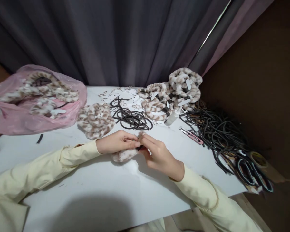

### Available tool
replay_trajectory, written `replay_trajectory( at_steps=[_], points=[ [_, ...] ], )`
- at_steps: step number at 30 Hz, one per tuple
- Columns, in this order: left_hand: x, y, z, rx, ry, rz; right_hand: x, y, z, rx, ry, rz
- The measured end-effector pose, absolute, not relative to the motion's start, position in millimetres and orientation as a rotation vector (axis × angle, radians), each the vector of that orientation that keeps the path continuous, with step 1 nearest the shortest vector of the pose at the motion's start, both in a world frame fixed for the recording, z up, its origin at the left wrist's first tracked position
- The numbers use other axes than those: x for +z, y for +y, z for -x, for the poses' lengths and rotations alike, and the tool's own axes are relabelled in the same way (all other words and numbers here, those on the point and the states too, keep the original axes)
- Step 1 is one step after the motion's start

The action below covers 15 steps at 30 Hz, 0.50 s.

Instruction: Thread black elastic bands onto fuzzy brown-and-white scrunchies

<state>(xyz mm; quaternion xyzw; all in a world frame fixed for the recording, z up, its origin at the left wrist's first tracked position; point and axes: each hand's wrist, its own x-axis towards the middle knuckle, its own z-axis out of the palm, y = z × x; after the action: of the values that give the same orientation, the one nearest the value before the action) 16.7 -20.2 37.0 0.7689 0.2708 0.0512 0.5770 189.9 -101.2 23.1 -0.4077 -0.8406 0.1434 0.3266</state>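
A furry white-and-brown loop [124, 156] is held low over the white tabletop, close to the table's middle. My left hand [119, 141] is closed on it from the left, thumb stretched along its top. From the right, my right hand [157, 153] pinches the same furry loop, with fingers curled in. Between the fingertips a small dark part shows; the hands hide most of it. Just beyond my hands lies a tangle of black cords [132, 118], and left of that sits a heap of furry strips [96, 120].
A pink plastic bag [80, 96] with furry pieces stands at the left. At the back right are tagged furry loops [186, 80] and a small clear bottle [172, 118]. Pink-handled thread snips [191, 135] lie near a large black cord pile [215, 129]. A dark curtain [99, 42] hangs behind.
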Motion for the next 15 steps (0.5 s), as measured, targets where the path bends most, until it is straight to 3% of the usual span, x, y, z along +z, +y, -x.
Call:
replay_trajectory(
  at_steps=[6, 15],
  points=[
    [40, -34, -21, 0.186, 0.683, -1.556, 19, -102, -194, 0.567, -2.098, 1.042],
    [44, -45, -27, 0.391, 0.887, -1.246, 11, -99, -192, -0.089, -2.276, 1.031]
  ],
)
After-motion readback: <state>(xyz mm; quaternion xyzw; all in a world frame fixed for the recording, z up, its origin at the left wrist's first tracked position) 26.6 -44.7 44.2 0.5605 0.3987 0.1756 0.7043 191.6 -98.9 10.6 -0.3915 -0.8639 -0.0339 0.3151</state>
